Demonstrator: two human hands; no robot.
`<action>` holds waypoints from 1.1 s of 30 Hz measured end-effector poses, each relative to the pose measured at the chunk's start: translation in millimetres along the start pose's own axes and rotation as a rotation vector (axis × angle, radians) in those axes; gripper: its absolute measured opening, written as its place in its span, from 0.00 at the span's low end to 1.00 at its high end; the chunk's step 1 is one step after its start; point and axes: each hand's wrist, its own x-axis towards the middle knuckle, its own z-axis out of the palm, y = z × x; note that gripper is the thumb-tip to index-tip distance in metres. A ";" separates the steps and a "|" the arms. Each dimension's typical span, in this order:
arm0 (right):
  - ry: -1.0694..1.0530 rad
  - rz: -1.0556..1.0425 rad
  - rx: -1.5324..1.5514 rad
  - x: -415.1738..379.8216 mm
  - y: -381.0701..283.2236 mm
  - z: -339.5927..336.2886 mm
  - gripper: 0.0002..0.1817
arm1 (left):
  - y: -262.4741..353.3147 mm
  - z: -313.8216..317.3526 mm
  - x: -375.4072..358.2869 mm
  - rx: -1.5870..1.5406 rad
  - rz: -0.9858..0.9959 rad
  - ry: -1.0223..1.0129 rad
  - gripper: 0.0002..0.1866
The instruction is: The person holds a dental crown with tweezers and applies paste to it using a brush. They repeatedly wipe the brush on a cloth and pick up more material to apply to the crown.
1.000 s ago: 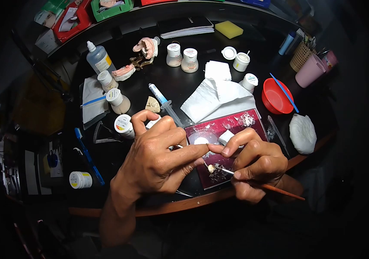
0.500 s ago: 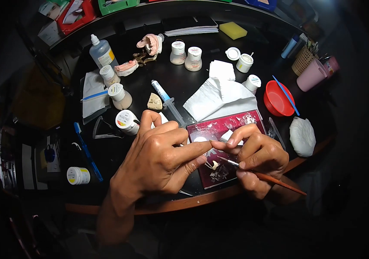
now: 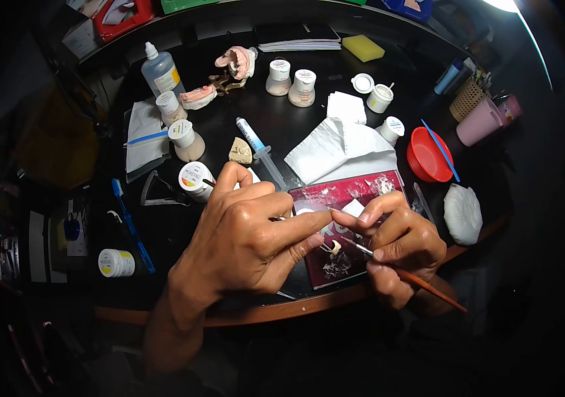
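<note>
My left hand (image 3: 256, 231) is closed on tweezers (image 3: 325, 247), mostly hidden by my fingers. A small cream-coloured dental crown (image 3: 335, 247) sits at their thin tips. My right hand (image 3: 404, 245) grips a fine brush (image 3: 429, 287) with a reddish-brown handle. Its dark tip points left towards the crown, a small gap apart from it. My two index fingertips meet or nearly meet above the crown. Below lies a dark red glass-like slab (image 3: 355, 264) strewn with white flakes, and a white block (image 3: 353, 208) shows on it behind my right fingers.
Behind the slab lie folded white tissues (image 3: 342, 152), a syringe (image 3: 259, 149) and a small toothed model (image 3: 241, 151). A red bowl (image 3: 428, 155) and a white pad (image 3: 462, 213) stand right. Left are jars (image 3: 195, 180), a blue toothbrush (image 3: 133, 228) and a bottle (image 3: 162, 74).
The camera view has tilted slightly. The crown and brush tip appear a little further right; both hands keep their grips and nearly the same pose.
</note>
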 end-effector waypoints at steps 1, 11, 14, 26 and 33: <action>-0.025 -0.024 -0.039 0.5 -1.2 -2.0 0.11 | 0.2 -0.3 0.7 0.001 0.004 0.004 0.16; -0.056 -0.115 -0.114 1.7 -4.0 0.2 0.13 | 2.5 -3.5 4.1 0.067 0.024 -0.008 0.12; -0.056 -0.132 -0.110 2.2 -2.6 1.6 0.13 | 2.0 -3.1 3.8 0.060 0.020 -0.011 0.12; -0.063 -0.127 -0.110 2.9 -1.8 1.5 0.13 | 2.7 -3.8 4.0 0.098 0.029 -0.015 0.12; -0.042 -0.120 -0.093 1.8 -2.4 1.9 0.12 | 3.9 -3.2 4.7 0.139 0.046 0.011 0.13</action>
